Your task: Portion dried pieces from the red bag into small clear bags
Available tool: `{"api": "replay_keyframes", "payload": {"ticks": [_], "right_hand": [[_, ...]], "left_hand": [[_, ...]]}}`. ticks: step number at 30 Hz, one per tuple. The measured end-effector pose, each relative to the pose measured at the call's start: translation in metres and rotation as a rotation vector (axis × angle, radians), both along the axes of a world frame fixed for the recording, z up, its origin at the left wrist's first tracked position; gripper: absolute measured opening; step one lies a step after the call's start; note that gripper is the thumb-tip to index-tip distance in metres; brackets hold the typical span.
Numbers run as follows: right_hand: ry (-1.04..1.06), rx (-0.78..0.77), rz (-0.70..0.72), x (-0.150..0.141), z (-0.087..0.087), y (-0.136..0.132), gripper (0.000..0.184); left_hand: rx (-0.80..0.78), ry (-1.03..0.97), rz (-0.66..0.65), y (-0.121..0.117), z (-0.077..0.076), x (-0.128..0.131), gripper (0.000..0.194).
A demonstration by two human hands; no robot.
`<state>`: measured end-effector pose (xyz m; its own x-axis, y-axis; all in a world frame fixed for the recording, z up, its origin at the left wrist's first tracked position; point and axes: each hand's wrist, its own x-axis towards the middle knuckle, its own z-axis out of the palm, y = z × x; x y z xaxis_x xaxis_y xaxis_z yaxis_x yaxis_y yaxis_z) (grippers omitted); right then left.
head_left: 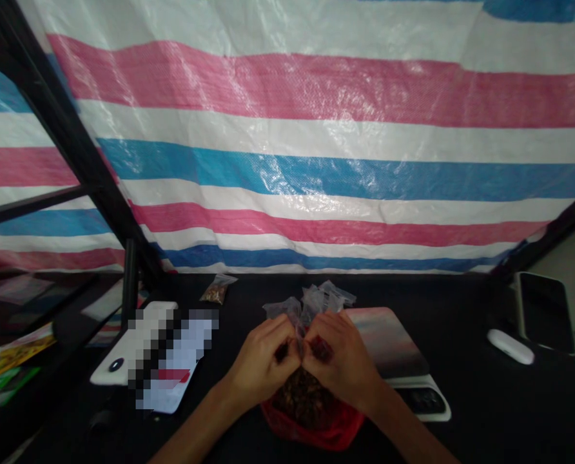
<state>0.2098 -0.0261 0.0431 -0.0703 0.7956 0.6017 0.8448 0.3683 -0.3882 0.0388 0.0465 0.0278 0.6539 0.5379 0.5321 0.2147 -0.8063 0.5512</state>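
Observation:
My left hand (264,361) and my right hand (340,353) meet in the middle of the desk, both with fingers pinched. Between the fingertips is the edge of a small clear plastic bag (299,330), partly hidden by the fingers. Directly beneath them sits a red plastic bag (333,437), open at the top and filled with brown dried pieces (302,403) whose kind I cannot make out. Just beyond my hands lie several clear plastic bags (329,295) in a loose pile.
A small filled bag (216,291) lies at the back of the black desk (461,309). Phones or boxes (108,368) rest at left, a pinkish-grey phone-like slab (389,338) by my right hand. A white mouse (510,347) and phone (546,312) are at right. Striped sheeting (316,174) hangs behind.

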Motion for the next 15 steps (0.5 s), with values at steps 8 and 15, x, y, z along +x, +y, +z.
{"api": "replay_keyframes", "payload": {"ticks": [8,15], "right_hand": [[0.005,-0.029,-0.083,0.0071,0.0053,-0.0028,0.008],[0.161,-0.195,-0.108,0.0105,0.0042,-0.0045,0.035]], "left_hand": [[0.074,-0.033,0.060,-0.0015,0.0046,-0.0062,0.019],[0.238,0.025,-0.084,-0.0011,-0.0037,-0.0063,0.019]]}}
